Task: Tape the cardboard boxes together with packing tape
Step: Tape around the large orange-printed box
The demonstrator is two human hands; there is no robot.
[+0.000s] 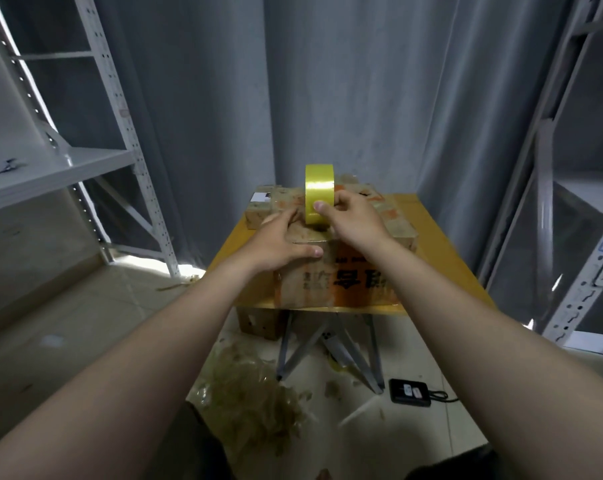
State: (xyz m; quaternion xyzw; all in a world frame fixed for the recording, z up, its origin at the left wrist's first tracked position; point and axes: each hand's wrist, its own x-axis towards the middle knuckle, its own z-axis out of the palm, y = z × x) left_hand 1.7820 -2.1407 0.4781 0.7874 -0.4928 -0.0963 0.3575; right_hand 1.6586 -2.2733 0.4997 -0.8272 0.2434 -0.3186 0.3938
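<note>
head view: right hand [353, 216] grips tape roll [319, 192]; left hand [281, 242] presses boxes [341, 271]

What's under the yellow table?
A cardboard box on the floor beside crossed metal legs, with tape scraps littering the floor in front. The tabletop hides whatever lies further back.

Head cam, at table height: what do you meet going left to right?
White shelving rack → left hand, pressing the cardboard box → yellow tape roll → right hand, pinching the roll → grey shelving rack.

Cardboard boxes [348, 282] on yellow table [442, 261]
</note>
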